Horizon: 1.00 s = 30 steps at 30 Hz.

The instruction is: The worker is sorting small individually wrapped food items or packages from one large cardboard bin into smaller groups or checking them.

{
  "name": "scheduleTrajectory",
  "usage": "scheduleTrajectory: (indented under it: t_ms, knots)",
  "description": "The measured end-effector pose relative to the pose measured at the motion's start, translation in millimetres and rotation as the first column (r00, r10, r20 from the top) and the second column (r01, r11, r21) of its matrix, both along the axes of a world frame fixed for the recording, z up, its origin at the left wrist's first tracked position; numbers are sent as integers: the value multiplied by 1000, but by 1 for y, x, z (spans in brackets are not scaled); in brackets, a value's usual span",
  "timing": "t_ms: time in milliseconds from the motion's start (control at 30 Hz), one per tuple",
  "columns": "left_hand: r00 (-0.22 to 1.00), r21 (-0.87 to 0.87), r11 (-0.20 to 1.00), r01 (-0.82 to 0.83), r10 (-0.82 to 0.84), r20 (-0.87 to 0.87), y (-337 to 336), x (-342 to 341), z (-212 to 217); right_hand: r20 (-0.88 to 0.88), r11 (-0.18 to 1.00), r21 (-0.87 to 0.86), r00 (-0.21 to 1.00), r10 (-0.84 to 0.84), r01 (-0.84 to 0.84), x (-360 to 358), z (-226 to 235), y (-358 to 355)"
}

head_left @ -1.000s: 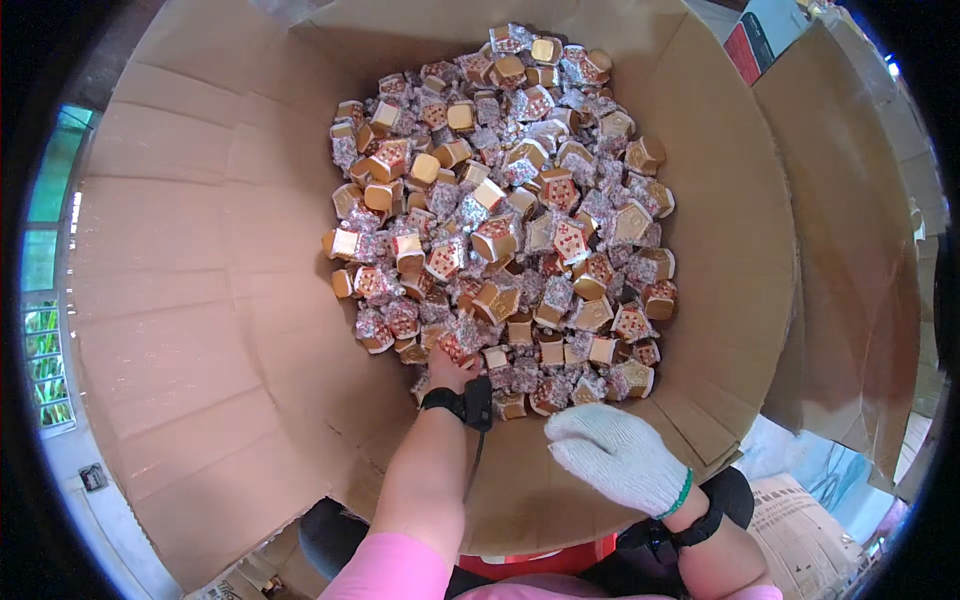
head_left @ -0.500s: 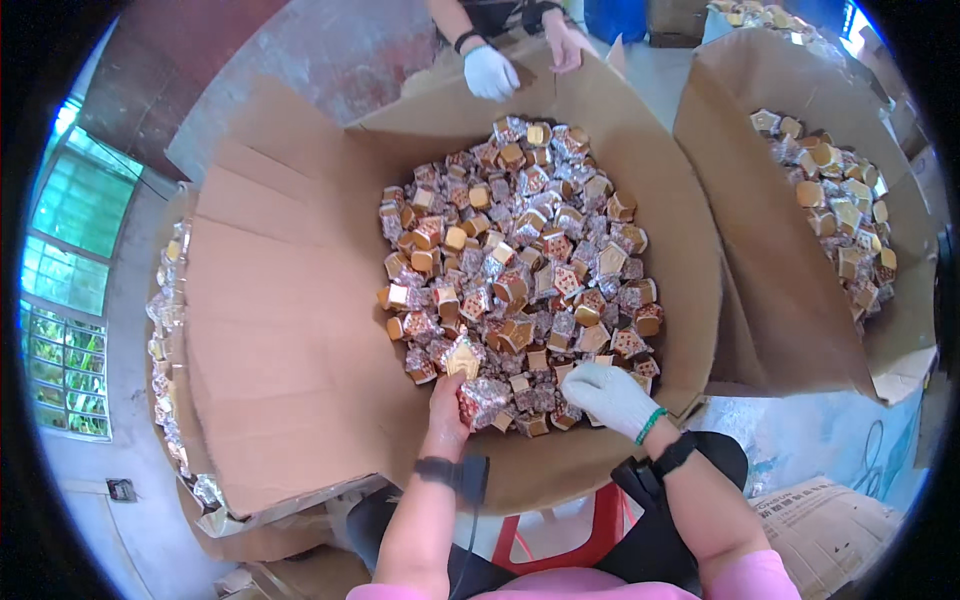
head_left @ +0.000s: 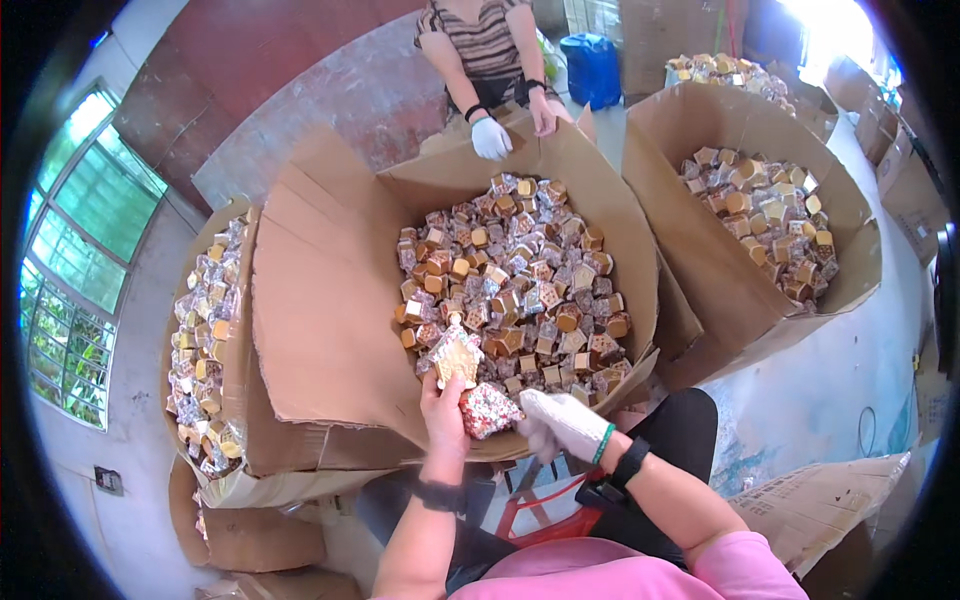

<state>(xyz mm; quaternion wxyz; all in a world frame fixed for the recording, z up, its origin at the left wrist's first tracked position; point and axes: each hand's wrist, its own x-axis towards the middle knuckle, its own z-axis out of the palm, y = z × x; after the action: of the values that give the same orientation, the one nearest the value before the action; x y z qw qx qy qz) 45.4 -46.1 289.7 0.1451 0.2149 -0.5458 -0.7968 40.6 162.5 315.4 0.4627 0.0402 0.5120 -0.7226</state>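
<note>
The bare left hand (head_left: 443, 400) was closed around two small wrapped items just over the near rim of the big cardboard box (head_left: 330, 330): a house-shaped piece in crinkly clear wrap (head_left: 457, 355), held upright above the fingers, and a red-and-white speckled block (head_left: 488, 410) pinched lower down toward the right. The right hand (head_left: 560, 422), in a white glove with a green cuff, sat just beside the speckled block with its fingers curled; whether it gripped anything could not be told. A black band circled each wrist, and a red stool (head_left: 530, 505) showed below between the forearms.

Beyond the hands, the box was filled toward its right side with a heap of wrapped little houses (head_left: 515, 275), brown and red-patterned, while its left inner wall was bare cardboard. A second open box (head_left: 850, 250) of the same pieces stood to the right, and a clear bag of them (head_left: 205, 340) lay along the left. At the far rim another person rested a white-gloved hand (head_left: 490, 138) and a bare hand (head_left: 545, 112) on the cardboard, with a blue container (head_left: 593, 68) behind.
</note>
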Motion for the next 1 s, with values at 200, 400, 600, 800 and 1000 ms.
scheduleTrajectory:
  t_ms: [200,400,600,800,1000]
  knots:
    - [994,-6,1000,-31,30,-110,5,28,23,214,962,-256,976,-44,99,42,27,-21]
    - [972,11,991,-133,133,-196,6,49,26,303,946,-312,953,8,91,59,52,-29]
    - [987,110,982,-155,159,-34,7,47,26,324,919,-289,931,-171,269,74,54,-43]
    - [993,617,783,78,-114,19,-8,46,-20,362,829,-462,920,-148,315,72,36,-58]
    - [961,646,728,227,-274,-30,-25,59,-15,130,904,-390,983,-133,174,55,2,-30]
